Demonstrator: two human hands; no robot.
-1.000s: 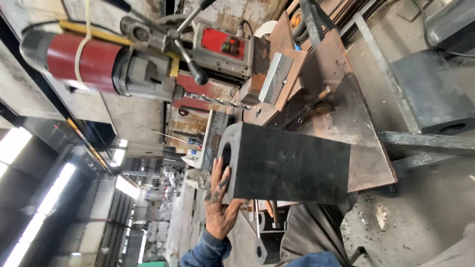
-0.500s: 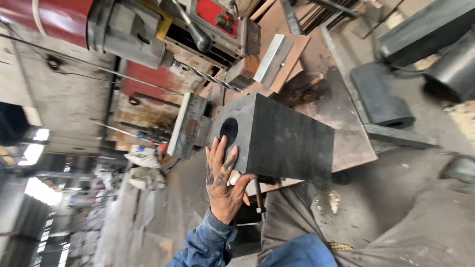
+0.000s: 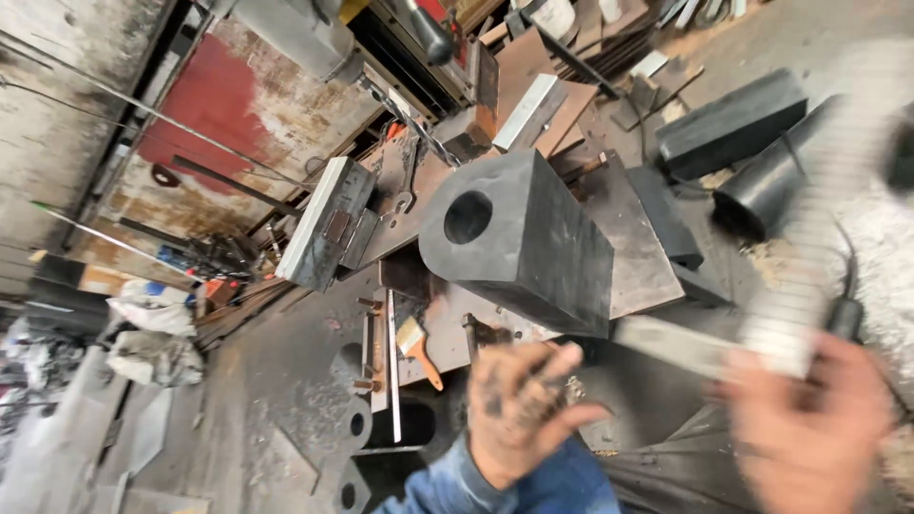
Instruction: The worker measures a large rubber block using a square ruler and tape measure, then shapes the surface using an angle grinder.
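Observation:
A big black block [image 3: 533,247] with a round hole in its near face stands on a rusty steel table [image 3: 638,257]. My left hand [image 3: 519,405], smeared with black grime, hovers below the block with its fingers loosely apart, holding nothing and touching nothing. My right hand [image 3: 809,433] is blurred at the lower right. It grips the end of a flat grey metal bar [image 3: 705,345] that points toward the block's lower corner. My blue sleeve shows at the bottom edge.
A drilling machine [image 3: 305,38] hangs over the table at the top. A grey metal piece [image 3: 328,224] sits left of the block, a brush with an orange handle [image 3: 419,350] below it. Black blocks [image 3: 733,119] and a dark cylinder [image 3: 762,190] lie at right.
My left hand has come off the block's holed face and drawn back toward me. My right hand with the grey bar has swung into view. The camera has tilted.

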